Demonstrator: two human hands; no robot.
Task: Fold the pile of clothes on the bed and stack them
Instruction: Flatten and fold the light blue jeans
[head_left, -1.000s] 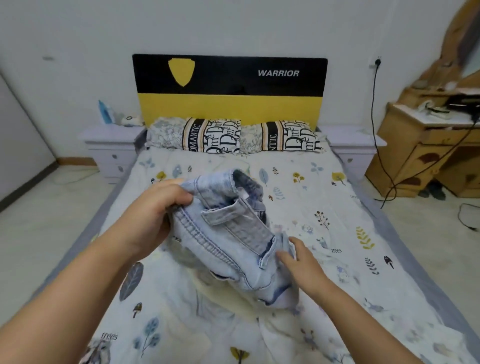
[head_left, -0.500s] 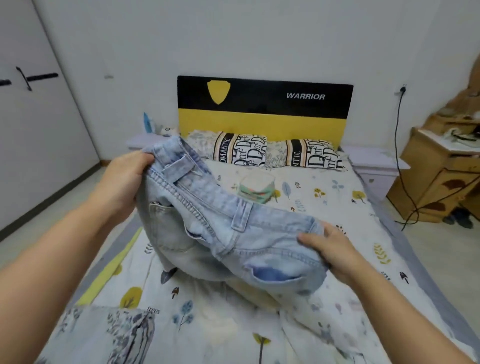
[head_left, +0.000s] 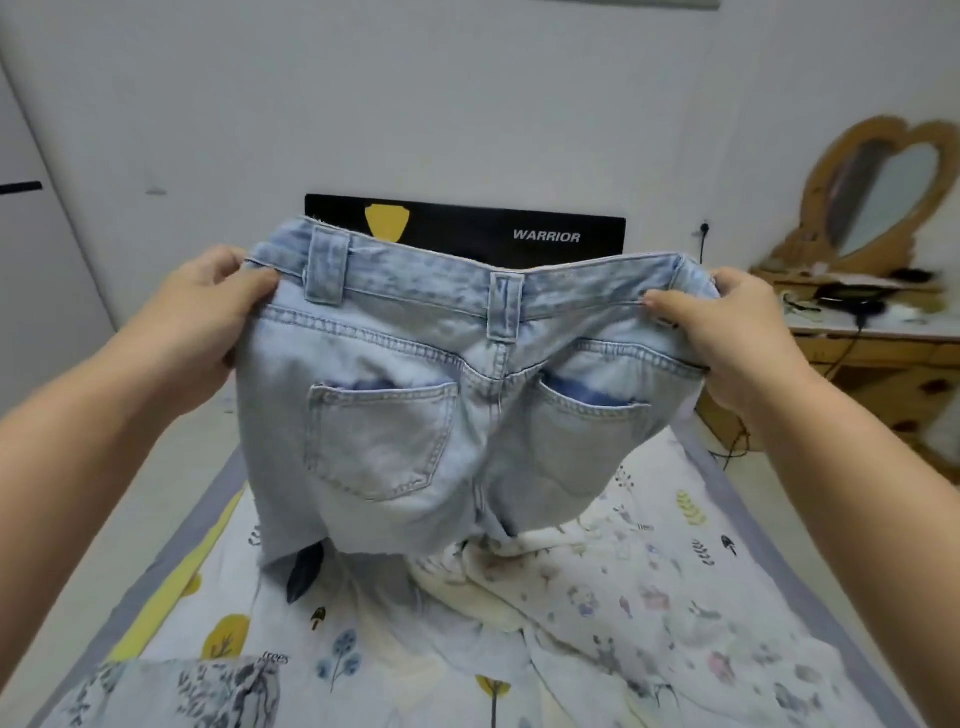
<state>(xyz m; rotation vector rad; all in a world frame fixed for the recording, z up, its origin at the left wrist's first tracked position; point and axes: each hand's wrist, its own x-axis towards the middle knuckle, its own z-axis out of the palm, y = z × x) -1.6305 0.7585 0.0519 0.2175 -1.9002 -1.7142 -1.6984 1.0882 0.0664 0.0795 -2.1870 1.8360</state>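
While the left hand (head_left: 205, 317) pinches one end of the waistband, thumb across the front and fingers curled behind, the right hand (head_left: 727, 332) grips the other end in the same way, and between them the denim shorts (head_left: 436, 395) hang spread out in the air, back pockets facing the camera. The waistband sags a little in the middle, and the frayed leg hems dangle just above the bed (head_left: 675, 597) without clearly resting on it.

Below the shorts lies a crumpled cream-white garment (head_left: 488, 587), and at the near left edge a grey-blue printed cloth (head_left: 197, 691) shows; whether that one is folded cannot be told. Beyond stand the black headboard (head_left: 519, 234) and, to the right, a wooden dresser (head_left: 872, 353) with a mirror.

The step in hand looks like the shake-out and squaring of the shorts before folding. The next move likely calls for bringing the two waistband ends together so that one leg lies over the other, or laying the shorts flat on a bare patch of bed first. The loose garment underneath may get in the way, so the shorts want setting down beside it.
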